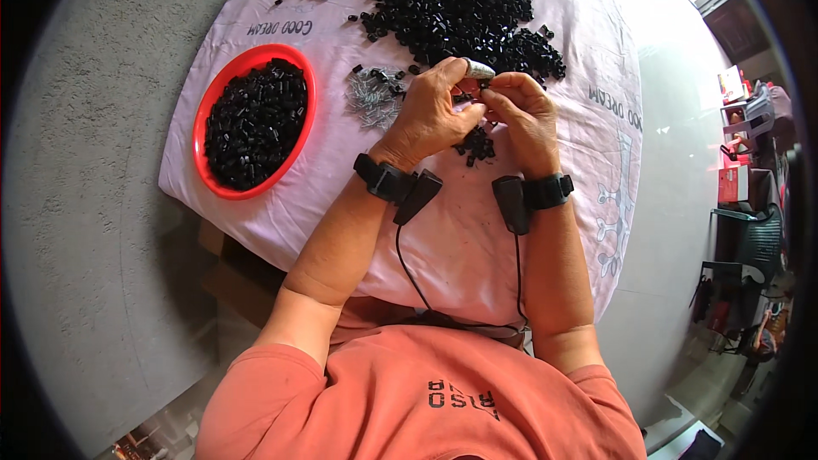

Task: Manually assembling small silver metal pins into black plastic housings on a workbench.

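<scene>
My left hand (433,112) and my right hand (527,116) meet over the cloth-covered table, fingertips pinched close together. A small black plastic piece (485,83) shows between the fingertips, gripped by the right hand. One left finger wears a whitish wrap (480,70). Something reddish shows between the left fingers, too small to name. Just below the hands lies a small cluster of black pieces (477,146). Left of my left hand is a pile of thin silvery pins (371,99). Beyond the hands spreads a large heap of black plastic pieces (452,0).
A red basin (204,172) full of black pieces stands at the table's left side. The pink printed cloth (460,238) covers the table. Black bands with cabled devices (417,196) sit on both wrists. Chairs (757,238) and boxes stand along the far right.
</scene>
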Available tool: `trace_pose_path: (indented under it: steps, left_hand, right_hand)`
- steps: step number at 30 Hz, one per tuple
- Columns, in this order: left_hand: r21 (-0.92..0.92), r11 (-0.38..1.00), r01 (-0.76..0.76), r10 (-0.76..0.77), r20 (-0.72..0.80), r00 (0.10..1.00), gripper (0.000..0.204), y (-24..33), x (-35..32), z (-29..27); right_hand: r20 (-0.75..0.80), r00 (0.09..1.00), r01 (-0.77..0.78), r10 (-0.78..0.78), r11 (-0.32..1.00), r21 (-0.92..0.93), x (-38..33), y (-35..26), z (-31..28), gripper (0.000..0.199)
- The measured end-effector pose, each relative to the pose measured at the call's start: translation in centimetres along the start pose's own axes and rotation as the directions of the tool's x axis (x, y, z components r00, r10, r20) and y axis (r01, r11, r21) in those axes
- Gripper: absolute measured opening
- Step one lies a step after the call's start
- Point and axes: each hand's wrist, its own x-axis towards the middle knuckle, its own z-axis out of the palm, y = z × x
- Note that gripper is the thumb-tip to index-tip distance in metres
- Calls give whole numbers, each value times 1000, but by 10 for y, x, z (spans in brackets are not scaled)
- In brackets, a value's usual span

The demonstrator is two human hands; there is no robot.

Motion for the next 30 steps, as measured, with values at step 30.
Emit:
trace_pose_path:
  steps: [30]
  left_hand:
    - [109, 982, -152, 156, -33, 987, 28, -5, 0, 3]
  right_hand:
    - [26, 1000, 10, -10, 1000, -16, -3, -8, 3, 9]
